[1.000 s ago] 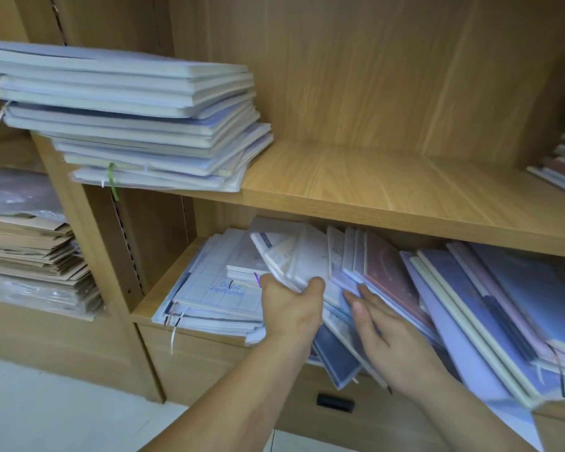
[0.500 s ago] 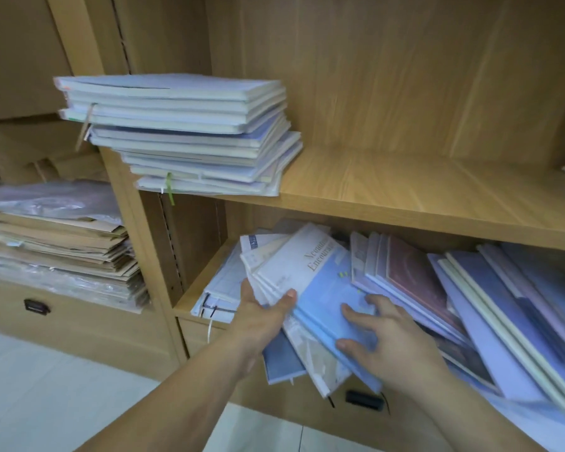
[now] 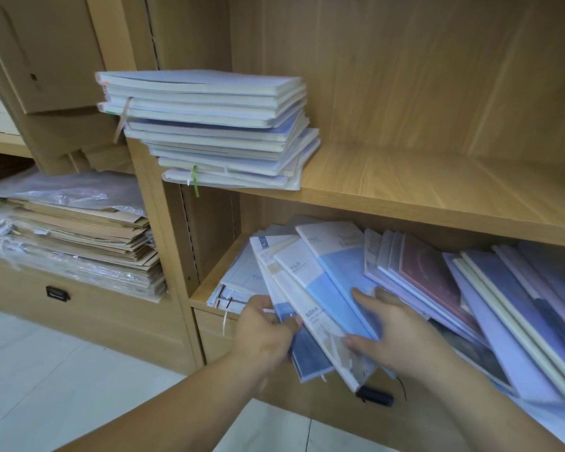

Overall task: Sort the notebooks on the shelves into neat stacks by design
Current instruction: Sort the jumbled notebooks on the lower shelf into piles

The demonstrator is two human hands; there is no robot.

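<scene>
Wooden shelf unit [image 3: 405,93], head view. Both forearms reach toward the lower shelf [image 3: 209,282]. Left hand [image 3: 265,334]: fingers curled under, thumb on top, clamped on the near edge of the fanned notebooks [image 3: 294,288], which overhang the shelf front. Right hand [image 3: 395,334]: fingers spread apart, pressed on the blue-and-white top notebook [image 3: 336,275]. A pale stack [image 3: 209,125] sits on the upper shelf [image 3: 421,181].

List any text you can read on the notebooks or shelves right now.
Top white-and-blue notebook: faint title, too blurred to read.
Second notebook: small print, too blurred to read.
Third notebook: two printed lines, too blurred to read.
Upper stack: no text visible.
</scene>
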